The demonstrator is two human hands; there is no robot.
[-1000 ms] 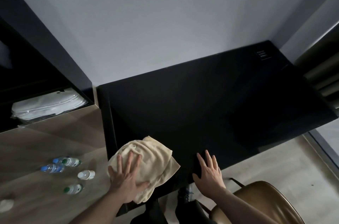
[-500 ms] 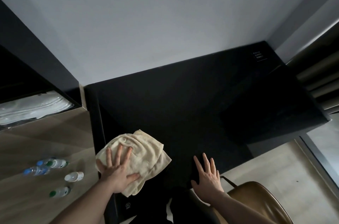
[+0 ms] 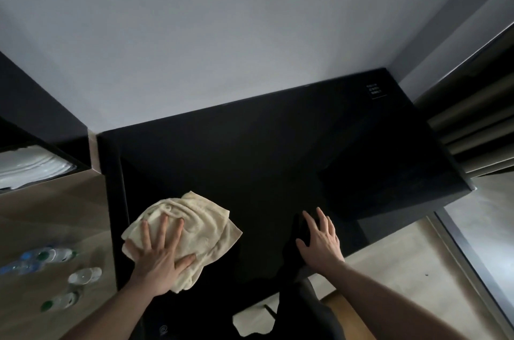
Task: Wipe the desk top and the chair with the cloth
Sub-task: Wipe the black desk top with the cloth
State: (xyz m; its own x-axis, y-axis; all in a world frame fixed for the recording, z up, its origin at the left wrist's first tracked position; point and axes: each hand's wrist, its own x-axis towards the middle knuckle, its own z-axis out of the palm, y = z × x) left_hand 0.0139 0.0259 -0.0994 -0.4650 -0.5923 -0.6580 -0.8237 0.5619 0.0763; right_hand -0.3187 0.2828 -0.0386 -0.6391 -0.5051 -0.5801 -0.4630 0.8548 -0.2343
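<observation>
Pressing down on a crumpled cream cloth [image 3: 189, 231], the left hand [image 3: 160, 261] lies flat with its fingers straight and spread, the thumb stretched out to the right across the fabric. The cloth sits on the near left part of the black surface [image 3: 264, 161], close to its left edge, and bunches out beyond the fingertips toward the wall and to the right. The right hand [image 3: 319, 242] rests palm down on the same surface near its front edge, fingers straight and slightly fanned, holding nothing; it is well apart from the cloth.

The dark top runs back to a pale grey wall [image 3: 222, 33] and carries a small white printed label [image 3: 374, 89] at its far right corner. Left of it stands a lower wooden counter [image 3: 55, 214] with about 4 blurred plastic water bottles [image 3: 83, 275] on it, some with blue caps and some with green. Above that counter, a dark shelf holds folded white linen [image 3: 30, 170]. On the right, folds of a curtain [image 3: 472, 128] hang beside the far corner, and pale floor [image 3: 389, 270] shows below the front edge. The chair is not clearly visible: only a dark shape and a sliver of brown show at the bottom edge between the forearms.
</observation>
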